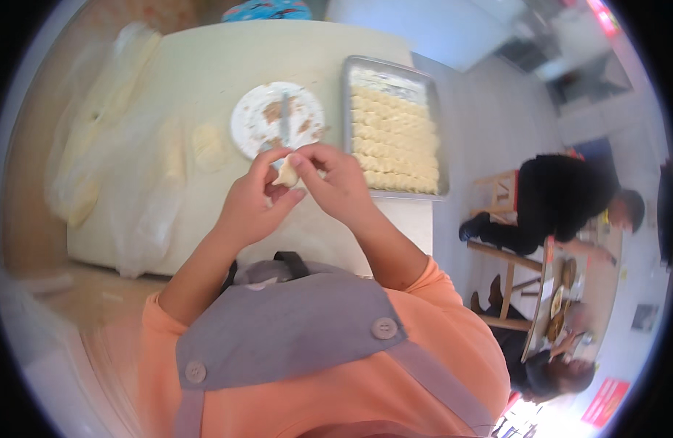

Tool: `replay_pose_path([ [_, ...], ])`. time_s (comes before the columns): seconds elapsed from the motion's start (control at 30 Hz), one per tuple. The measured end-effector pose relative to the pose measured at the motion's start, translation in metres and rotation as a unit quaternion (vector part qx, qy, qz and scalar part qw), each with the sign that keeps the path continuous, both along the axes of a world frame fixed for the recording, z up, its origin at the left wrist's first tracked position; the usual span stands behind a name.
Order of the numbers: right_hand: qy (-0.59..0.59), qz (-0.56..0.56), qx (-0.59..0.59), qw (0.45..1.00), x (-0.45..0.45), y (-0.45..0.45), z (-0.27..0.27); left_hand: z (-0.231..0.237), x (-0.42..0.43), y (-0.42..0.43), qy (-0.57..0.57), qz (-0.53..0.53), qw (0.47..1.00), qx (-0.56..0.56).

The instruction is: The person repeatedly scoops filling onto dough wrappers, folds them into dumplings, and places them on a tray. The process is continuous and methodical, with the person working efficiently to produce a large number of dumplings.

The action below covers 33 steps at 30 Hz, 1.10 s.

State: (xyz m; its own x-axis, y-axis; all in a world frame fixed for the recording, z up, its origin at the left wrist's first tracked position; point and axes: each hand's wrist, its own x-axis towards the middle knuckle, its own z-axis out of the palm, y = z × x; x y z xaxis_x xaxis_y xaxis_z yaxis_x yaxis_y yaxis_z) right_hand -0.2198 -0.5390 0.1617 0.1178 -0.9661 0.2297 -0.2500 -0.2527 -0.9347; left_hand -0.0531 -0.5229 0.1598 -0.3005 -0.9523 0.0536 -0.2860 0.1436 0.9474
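A small folded dumpling (286, 173) of pale dough is pinched between my two hands, in front of my apron. My left hand (257, 194) cups it from the left, while the thumb and forefinger of my right hand (336, 178) press its upper edge. Just beyond them lies a white plate (246, 126) smeared with brown filling, with a flat metal spatula or knife (285, 117) resting across it. Left of the plate is a blurred stack of dough wrappers (209, 147). A metal tray (444, 164) on the right holds tight rows of folded dumplings (394, 142).
Clear plastic bags (142, 202) cover long pale dough (104, 109) along the left side of the cream table (216, 60). A blue patterned stool top (268, 10) shows past the far edge. Two people sit at another table (593, 279) with dishes, far right.
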Motion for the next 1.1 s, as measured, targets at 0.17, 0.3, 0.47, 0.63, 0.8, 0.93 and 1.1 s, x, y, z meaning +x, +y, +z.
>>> replay_pose_path([
  [0.17,0.01,-0.13,0.189,0.973,-0.094,-0.044,-0.094,-0.093,0.033,-0.042,-0.219,0.049,0.974,0.04],
  [0.3,0.239,-0.267,0.126,0.925,-0.227,-0.105,-0.132,-0.156,0.079,-0.058,-0.365,0.157,0.917,-0.006],
  [0.47,0.379,-0.352,0.063,0.854,-0.325,-0.163,-0.133,-0.172,0.09,-0.07,-0.343,0.222,0.912,-0.03],
  [0.63,0.533,-0.32,0.124,0.773,-0.326,-0.182,-0.138,-0.164,0.083,-0.081,-0.374,0.3,0.877,-0.018],
  [0.8,0.559,-0.304,0.177,0.75,-0.315,-0.191,-0.142,-0.179,0.092,-0.079,-0.375,0.31,0.873,-0.046],
  [0.93,0.676,-0.258,0.149,0.674,-0.338,-0.192,-0.161,-0.202,0.103,-0.078,-0.32,0.321,0.889,-0.072],
  [1.1,0.593,-0.256,-0.055,0.761,-0.267,-0.161,-0.121,-0.22,0.116,-0.057,-0.172,0.364,0.904,-0.142],
])
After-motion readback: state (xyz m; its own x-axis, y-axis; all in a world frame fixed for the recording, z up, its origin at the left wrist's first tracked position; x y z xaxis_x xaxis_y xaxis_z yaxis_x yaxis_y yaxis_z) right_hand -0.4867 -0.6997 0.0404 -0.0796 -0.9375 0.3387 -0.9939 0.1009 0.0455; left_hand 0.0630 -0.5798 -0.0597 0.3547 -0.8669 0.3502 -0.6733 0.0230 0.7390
